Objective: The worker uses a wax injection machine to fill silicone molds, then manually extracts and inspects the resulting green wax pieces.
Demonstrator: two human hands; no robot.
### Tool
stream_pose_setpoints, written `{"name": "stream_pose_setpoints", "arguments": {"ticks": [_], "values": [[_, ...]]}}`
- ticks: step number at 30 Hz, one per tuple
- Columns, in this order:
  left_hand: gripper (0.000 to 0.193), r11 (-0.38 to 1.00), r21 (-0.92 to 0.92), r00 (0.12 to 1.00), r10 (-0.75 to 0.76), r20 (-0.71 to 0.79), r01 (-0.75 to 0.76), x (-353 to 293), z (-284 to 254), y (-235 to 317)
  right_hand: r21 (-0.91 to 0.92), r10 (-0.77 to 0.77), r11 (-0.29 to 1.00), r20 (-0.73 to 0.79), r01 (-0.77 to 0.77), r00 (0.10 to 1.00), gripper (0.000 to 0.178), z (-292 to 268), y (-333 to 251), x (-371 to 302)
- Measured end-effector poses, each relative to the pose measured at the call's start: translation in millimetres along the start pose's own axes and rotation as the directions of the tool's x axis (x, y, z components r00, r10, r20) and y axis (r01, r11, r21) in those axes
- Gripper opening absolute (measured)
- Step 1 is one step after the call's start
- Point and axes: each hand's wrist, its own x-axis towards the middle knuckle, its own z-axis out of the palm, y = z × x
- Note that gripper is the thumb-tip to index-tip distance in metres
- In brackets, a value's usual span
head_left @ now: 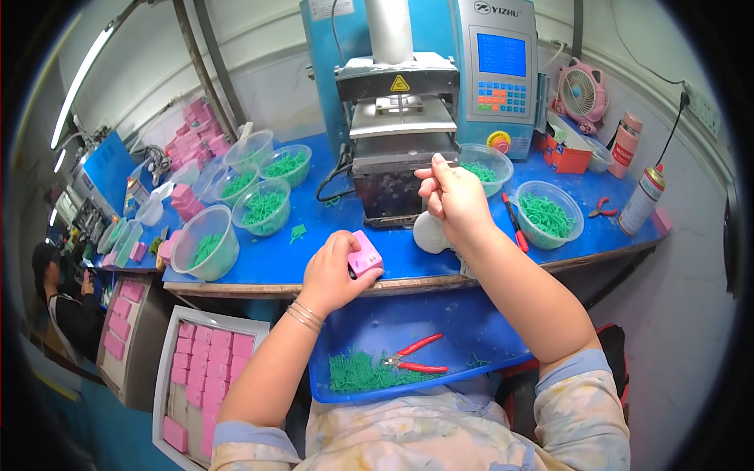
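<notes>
My left hand [330, 271] is closed round a small pink block [365, 254] near the table's front edge. My right hand [455, 192] is raised in front of the press [404, 118], thumb and index finger pinched together. Whatever may be between those fingers is too small to make out. Just beneath the right hand is a white round object [429, 233], partly covered by it. Red-handled nippers [416, 355] lie in the blue tray [471, 318] before me, beside a heap of green stringy pieces [361, 373].
Clear tubs of green pieces [262, 206] stand left of the press, another tub [548, 213] right. A red tool [516, 224], spray can [642, 200] and pink fan [582, 93] are on the right. A white tray of pink blocks [166, 377] sits lower left. Another person [69, 302] sits far left.
</notes>
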Motion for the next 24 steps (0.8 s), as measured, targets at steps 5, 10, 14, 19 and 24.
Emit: {"name": "stream_pose_setpoints", "arguments": {"ticks": [5, 10, 14, 19, 24], "values": [[0.051, 1.000, -0.012, 0.999, -0.023, 0.022, 0.023, -2.9, 0.3, -3.2, 0.007, 0.020, 1.000, 0.001, -0.020, 1.000, 0.035, 0.6, -2.7, 1.2], [0.051, 0.999, -0.030, 0.999, -0.028, 0.023, 0.029, -3.5, -0.9, -1.5, 0.006, 0.094, 0.996, 0.023, -0.094, 0.995, 0.035, -2.6, -8.1, -0.4], [0.051, 1.000, -0.022, 0.999, -0.020, 0.034, 0.020, -4.3, -0.4, -2.8, 0.004, 0.108, 0.994, 0.051, -0.108, 0.993, 0.035, -5.4, -8.5, 0.1], [0.050, 1.000, -0.017, 1.000, -0.006, 0.016, 0.006, -2.8, 2.9, -0.3, 0.001, 0.128, 0.992, 0.017, -0.128, 0.992, 0.036, -7.9, -8.6, 3.8], [0.047, 0.996, -0.059, 0.998, -0.060, 0.007, 0.060, -2.1, 0.6, -0.4, 0.019, 0.149, 0.989, 0.003, -0.149, 0.989, 0.036, -7.9, 0.4, 15.3]]}}
